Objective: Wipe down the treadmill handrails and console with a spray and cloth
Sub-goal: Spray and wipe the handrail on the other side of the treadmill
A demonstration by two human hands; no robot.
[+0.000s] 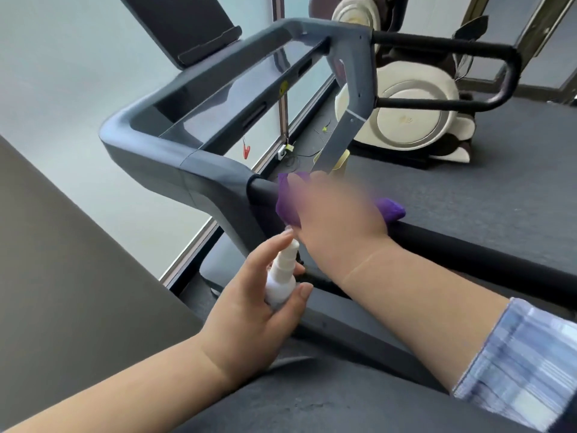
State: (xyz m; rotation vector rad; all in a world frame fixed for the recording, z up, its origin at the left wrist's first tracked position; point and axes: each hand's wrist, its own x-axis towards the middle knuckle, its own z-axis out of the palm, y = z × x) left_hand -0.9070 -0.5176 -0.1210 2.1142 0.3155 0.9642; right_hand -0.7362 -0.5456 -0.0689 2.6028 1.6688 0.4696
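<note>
On the near handrail (468,254), a round black padded bar, a crumpled purple cloth (390,209) drapes over the top just beside the grey moulded frame (199,170). The right hand (337,220) presses down on the cloth; its fingers (309,185) are blurred, so how far they curl cannot be told. Below it, the left hand (249,307) grips a small white plastic spray bottle (281,282), smooth and cylindrical, thumb and fingers curled around its body, the forefinger tip resting on the nozzle. The glossy dark console (237,89) spans the frame beyond, with a black screen (178,23) above. A cream elliptical machine (412,117) stands well apart on grey carpet (515,170).
</note>
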